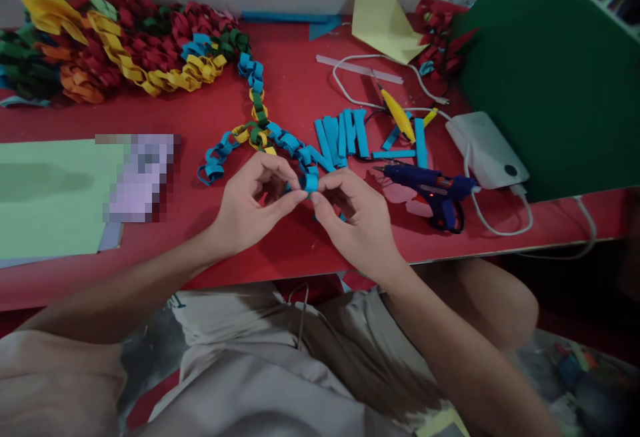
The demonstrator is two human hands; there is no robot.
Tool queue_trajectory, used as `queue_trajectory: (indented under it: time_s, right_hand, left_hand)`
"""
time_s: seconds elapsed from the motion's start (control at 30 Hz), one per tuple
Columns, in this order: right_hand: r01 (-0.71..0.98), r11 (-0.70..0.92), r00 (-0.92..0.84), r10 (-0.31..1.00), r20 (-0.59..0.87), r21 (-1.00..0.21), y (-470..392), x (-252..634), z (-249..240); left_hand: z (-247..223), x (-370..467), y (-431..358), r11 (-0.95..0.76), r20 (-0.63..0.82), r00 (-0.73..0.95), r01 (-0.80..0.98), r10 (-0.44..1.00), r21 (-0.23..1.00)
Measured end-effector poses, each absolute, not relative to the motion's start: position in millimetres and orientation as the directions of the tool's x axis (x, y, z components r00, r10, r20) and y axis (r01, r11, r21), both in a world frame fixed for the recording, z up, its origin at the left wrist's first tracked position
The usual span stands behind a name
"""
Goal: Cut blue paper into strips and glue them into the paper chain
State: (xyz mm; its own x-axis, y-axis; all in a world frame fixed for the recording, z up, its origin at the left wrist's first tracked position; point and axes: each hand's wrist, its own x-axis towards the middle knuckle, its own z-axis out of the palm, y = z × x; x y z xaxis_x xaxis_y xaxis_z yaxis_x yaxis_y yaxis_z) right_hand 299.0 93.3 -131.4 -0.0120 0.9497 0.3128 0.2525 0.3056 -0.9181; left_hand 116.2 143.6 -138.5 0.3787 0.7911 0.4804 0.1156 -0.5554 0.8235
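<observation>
Between my two hands is a blue paper ring [311,182] at the end of a paper chain [287,140]. My left hand [255,197] pinches it from the left, thumb and index finger together. From the right, the thumb and fingertips of my right hand [353,213] press on the same ring. Blue links run up from it to green and yellow ones, and another blue branch [220,157] curls off to the left. Just beyond my right hand lie several blue paper strips [343,135]. A dark blue glue gun [430,187] with a lit red light rests right of it.
A big heap of coloured paper chains [150,43] fills the back left. Green paper sheets [50,197] and a blurred-out purple object [143,180] lie left. At right are a yellow cutter-like tool [399,115], a white power bank [487,150], cables and a standing green board [550,83].
</observation>
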Motion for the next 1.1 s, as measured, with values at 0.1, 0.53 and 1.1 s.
queue_trajectory:
  time_s: [0.1,0.53,1.1]
  right_hand:
    - [0.177,0.276,-0.065,0.961,0.268,-0.945,93.2,301.6,-129.7]
    - [0.183,0.307,-0.043,0.952,0.304,-0.934,95.7,299.6,-128.7]
    - [0.225,0.347,-0.052,0.938,0.344,-0.911,94.3,301.2,-132.7]
  left_hand:
    - [-141.0,114.4,144.7,-0.762,0.620,0.457,0.256,0.638,0.595]
    - [-147.3,117.2,145.3,-0.874,0.729,0.483,0.280,0.485,0.396]
    - [-144.7,115.0,143.8,-0.881,0.719,0.513,0.317,0.470,0.350]
